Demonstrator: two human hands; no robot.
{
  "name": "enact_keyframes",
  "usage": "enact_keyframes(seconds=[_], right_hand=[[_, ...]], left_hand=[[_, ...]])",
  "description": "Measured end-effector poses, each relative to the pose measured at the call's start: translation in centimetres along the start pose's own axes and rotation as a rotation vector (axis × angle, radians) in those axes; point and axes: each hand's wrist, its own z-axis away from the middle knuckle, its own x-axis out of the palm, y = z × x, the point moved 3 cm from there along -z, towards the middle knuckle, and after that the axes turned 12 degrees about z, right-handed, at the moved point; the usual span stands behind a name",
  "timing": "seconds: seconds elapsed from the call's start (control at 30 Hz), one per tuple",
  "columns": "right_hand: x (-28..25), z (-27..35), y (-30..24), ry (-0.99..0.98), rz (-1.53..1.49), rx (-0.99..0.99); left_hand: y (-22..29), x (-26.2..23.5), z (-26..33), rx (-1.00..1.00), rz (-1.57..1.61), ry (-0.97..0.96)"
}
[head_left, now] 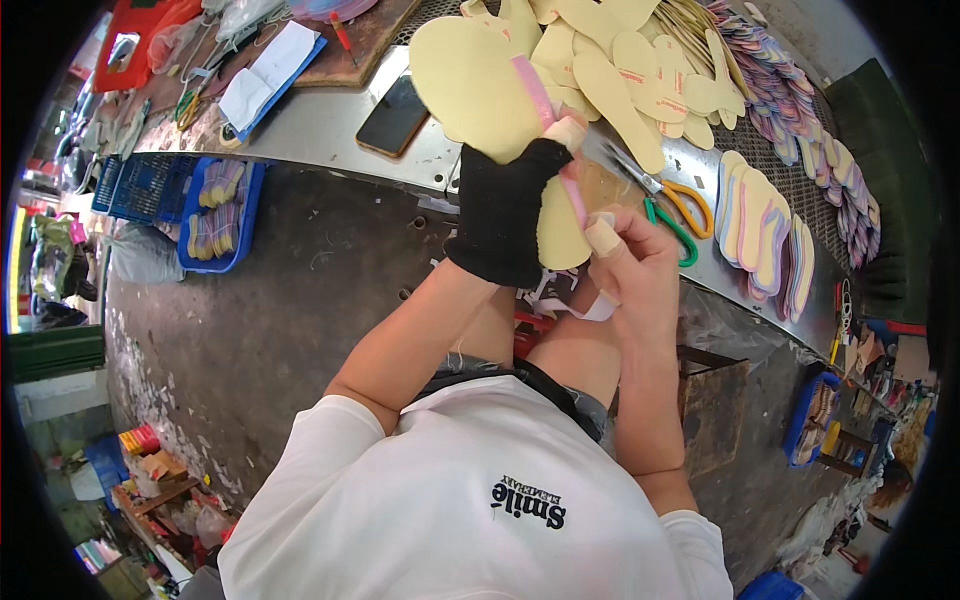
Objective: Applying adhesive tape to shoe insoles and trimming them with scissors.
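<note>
My left hand (515, 200), in a black fingerless glove, grips a pale yellow shoe insole (470, 85) above my lap at the bench edge. Its taped thumb presses on the insole's side. A pink strip (533, 90) runs along that edge and passes under the thumb. At the heel end, my right hand (640, 255) pinches the strip between a taped thumb and bent fingers. A loose pale ribbon (590, 306) hangs below the right hand toward my thighs. Scissors (680, 205) with orange and green handles lie on the metal bench just beyond my right hand.
Yellow insoles (610, 80) are heaped beyond my hands. Colourful layered insoles (755, 225) stand stacked at the right. A phone (394, 117) and a blue clipboard (275, 88) lie left on the bench. A blue basket (187, 243) of bundled pieces sits below the left edge.
</note>
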Motion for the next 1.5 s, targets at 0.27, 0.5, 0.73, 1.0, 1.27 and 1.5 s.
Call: enact_keyframes(seconds=[0.27,0.5,0.73,1.0,1.27,1.5], right_hand=[[0.0,0.5,-0.2,0.019,0.327,-0.146],[1.3,-0.5,-0.6,0.086,0.387,-0.307],[-1.1,-1.4,-1.3,0.121,0.256,-0.176],[-1.1,-4.0,-2.5,0.033,0.423,-0.307],[-2.8,-1.6,-0.1,-0.142,0.435,-0.03],[-0.2,-2.1,-3.9,-0.419,1.289,-0.255]], left_hand=[[-0.6,0.6,0.6,-0.297,-0.019,-0.071],[-0.5,0.4,0.9,-0.222,-0.022,-0.002],[-1.6,-1.3,1.1,-0.206,-0.263,-0.143],[-2.4,-1.9,2.2,-0.285,-0.376,-0.28],[0.4,-6.5,-2.5,0.146,-0.313,0.022],[2.8,-0.2,0.1,0.431,-1.604,-1.063]])
